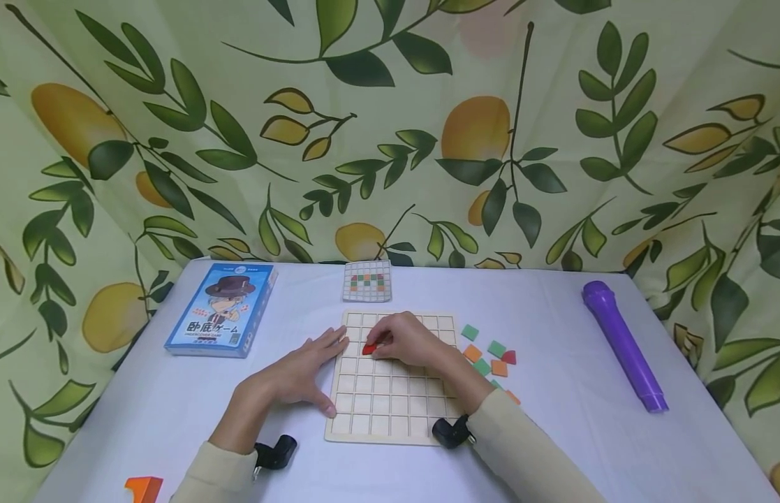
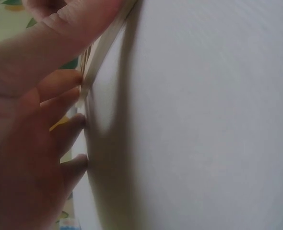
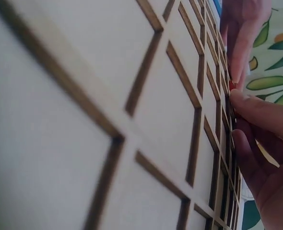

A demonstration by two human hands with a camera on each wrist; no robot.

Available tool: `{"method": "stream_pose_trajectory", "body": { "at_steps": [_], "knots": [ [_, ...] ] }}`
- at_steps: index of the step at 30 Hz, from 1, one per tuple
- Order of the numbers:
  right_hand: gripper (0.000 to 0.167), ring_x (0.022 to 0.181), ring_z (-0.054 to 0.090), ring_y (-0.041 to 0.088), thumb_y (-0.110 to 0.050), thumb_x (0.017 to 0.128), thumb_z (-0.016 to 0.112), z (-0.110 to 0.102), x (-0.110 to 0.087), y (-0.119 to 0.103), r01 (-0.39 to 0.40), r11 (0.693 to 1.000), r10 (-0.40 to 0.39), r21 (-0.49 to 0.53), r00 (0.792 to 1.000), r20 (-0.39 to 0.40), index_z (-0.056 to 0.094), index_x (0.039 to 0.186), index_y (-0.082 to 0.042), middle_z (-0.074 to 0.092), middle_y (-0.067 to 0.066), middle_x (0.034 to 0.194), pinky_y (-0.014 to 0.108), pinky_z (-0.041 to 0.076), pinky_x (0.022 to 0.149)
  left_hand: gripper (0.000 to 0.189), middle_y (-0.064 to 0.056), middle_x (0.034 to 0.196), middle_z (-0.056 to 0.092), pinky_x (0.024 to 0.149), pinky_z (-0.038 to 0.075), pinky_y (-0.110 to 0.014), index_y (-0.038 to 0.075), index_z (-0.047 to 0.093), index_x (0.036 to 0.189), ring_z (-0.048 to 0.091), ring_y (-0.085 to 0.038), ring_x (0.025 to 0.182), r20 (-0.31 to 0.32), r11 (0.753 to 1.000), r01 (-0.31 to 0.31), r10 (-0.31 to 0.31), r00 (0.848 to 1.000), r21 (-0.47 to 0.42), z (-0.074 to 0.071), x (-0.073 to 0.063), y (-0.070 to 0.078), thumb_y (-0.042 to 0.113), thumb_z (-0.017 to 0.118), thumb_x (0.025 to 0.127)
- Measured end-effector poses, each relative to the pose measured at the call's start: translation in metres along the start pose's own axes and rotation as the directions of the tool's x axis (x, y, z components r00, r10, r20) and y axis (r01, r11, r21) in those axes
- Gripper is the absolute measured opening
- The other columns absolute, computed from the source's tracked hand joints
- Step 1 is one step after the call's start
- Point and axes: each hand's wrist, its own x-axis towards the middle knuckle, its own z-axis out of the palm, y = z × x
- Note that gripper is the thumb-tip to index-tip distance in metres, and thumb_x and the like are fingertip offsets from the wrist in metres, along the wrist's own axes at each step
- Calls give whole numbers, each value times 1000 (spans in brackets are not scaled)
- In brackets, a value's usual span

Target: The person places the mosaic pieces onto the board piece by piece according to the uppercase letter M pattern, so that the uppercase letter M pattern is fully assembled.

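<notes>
A pale wooden grid board (image 1: 390, 439) lies flat on the white table. My right hand (image 1: 407, 340) is over its upper left part, with thumb and fingers pinching a small red piece (image 1: 369, 348) at a grid square. In the right wrist view that red piece (image 3: 232, 86) shows only as a sliver by the fingertips. My left hand (image 1: 295, 374) rests at the board's left side, its fingers spread and their tips touching the edge; the left wrist view shows the thumb (image 2: 79, 28) against it too. Right of the board lie loose tiles: green (image 1: 470, 331), orange (image 1: 499, 368), red (image 1: 509, 358).
Behind the board is a small card (image 1: 367, 295) with a coloured grid pattern. A blue game box (image 1: 258, 307) stands at the left. To the right lies a purple microphone-shaped stick (image 1: 625, 349). An orange piece (image 1: 144, 488) sits near the front left. Patterned cloth (image 1: 402, 195) hangs behind.
</notes>
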Motion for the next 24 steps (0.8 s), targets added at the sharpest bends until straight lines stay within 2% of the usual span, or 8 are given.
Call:
{"method": "stream_pose_trajectory", "body": {
  "at_steps": [12,20,24],
  "knots": [
    [11,86,61,8,-9,87,80,0,2,0,19,1000,-19,-11,1000,23,81,97,-14,74,-1,101,18,54,78,120,1,174,16,126,21,-68,16,36,159,10,-40,161,2,1000,-2,2,1000,1,0,1,-2,39,98,59],
    [11,91,63,7,-12,87,80,0,5,-2,40,999,-39,-36,999,32,81,97,-16,75,-3,101,22,56,87,120,2,174,16,126,20,-67,16,36,159,9,-39,162,4,1000,2,-2,1000,-1,-1,0,-1,39,98,59],
    [10,90,62,6,-12,87,80,-1,6,-2,44,998,-42,-46,998,43,81,96,-15,75,-4,100,21,55,86,120,2,174,16,126,20,-67,16,36,160,9,-40,161,4,1000,1,-1,1000,-6,-1,-1,-1,39,97,59]
  ]
}}
